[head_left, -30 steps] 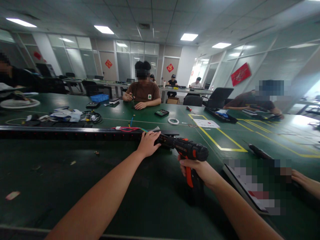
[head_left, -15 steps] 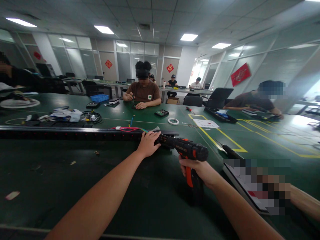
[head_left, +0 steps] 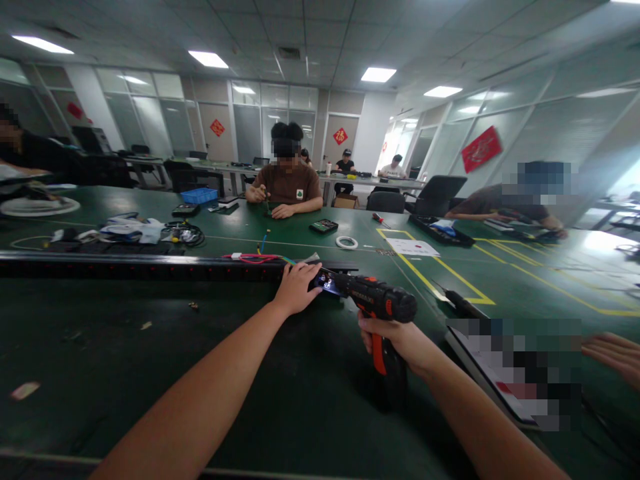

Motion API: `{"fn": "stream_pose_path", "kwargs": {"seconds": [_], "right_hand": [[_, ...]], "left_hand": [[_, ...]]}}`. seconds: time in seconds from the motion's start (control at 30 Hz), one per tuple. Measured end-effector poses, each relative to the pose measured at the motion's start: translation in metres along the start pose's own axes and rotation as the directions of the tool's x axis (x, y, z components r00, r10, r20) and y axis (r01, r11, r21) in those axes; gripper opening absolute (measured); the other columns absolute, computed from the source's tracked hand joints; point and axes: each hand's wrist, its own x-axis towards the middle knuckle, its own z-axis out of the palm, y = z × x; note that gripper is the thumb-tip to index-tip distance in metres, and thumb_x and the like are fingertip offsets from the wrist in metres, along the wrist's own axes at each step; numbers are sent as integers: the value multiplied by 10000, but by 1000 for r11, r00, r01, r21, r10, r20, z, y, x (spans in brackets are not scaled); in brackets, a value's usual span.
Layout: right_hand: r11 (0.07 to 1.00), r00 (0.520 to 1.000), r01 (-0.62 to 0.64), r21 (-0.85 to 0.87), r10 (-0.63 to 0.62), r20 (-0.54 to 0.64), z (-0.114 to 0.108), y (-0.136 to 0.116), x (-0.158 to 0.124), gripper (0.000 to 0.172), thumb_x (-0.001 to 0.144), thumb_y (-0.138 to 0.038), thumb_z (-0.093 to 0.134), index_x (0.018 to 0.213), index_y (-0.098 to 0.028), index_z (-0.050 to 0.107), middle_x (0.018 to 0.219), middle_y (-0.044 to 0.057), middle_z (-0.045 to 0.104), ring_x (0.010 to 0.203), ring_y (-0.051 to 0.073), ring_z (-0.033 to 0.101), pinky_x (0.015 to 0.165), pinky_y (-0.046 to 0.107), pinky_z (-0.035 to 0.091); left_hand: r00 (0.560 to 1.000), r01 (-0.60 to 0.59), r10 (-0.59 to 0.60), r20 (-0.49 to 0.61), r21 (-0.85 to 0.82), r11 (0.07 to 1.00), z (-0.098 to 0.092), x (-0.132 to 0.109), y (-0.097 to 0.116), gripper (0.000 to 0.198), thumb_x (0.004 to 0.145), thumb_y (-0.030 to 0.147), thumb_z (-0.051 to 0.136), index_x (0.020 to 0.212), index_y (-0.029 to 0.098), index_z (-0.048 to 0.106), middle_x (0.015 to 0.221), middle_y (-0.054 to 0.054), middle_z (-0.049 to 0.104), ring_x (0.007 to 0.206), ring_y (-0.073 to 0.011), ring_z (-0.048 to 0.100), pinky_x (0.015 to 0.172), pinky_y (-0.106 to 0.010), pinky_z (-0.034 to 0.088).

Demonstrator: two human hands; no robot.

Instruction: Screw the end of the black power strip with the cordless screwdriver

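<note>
My right hand (head_left: pixel 400 340) is wrapped round the grip of a black and orange cordless screwdriver (head_left: pixel 373 300). Its nose points left at the end of a long black power strip (head_left: pixel 150 268) lying across the green table (head_left: pixel 150 347). A small light glows at the tool's tip. My left hand (head_left: pixel 296 287) rests on the strip's right end, fingers curled over it beside the tool's tip. Red, blue and green wires (head_left: pixel 260 257) lie just behind the strip.
A person in a brown shirt (head_left: pixel 285 183) sits opposite; another person (head_left: pixel 505 200) works at the right. Someone else's hand (head_left: pixel 613 353) shows at the right edge, near a tablet-like device (head_left: pixel 480 373). A screwdriver (head_left: pixel 463 305), tape roll (head_left: pixel 347 242), blue bin (head_left: pixel 199 195) and cables (head_left: pixel 185 233) lie around.
A light has come on at the screwdriver's tip. My hands stay in place. The other person's hand at the right has moved, and the loose screwdriver there has shifted left.
</note>
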Motion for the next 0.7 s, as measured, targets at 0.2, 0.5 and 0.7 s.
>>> {"fn": "stream_pose_path", "kwargs": {"seconds": [0.2,0.5,0.7], "right_hand": [[1000,1000,12,-12,-12,1,1,1,1,259,739,-387,767,832,-202,613,582,-26,621,548,177,589,606,322,466],[1000,1000,9,-27,-9,4,1,-1,-1,244,746,-381,760,815,-198,614,582,-22,626,553,177,587,607,317,462],[1000,1000,7,-18,-7,0,0,1,1,263,728,-398,774,806,-199,621,580,-20,625,548,176,585,603,317,462]], "left_hand": [[1000,5,-5,7,-2,1000,-2,0,1,641,944,396,616,1540,286,407,1491,-76,557,1386,-293,426,1192,-573,211],[1000,2,-2,0,-8,1000,-1,0,0,642,940,395,624,1533,270,413,1486,-74,564,1385,-287,425,1188,-576,211],[1000,0,0,5,-4,1000,0,0,0,642,941,400,621,1535,273,413,1482,-77,566,1380,-283,430,1191,-558,216]]}}
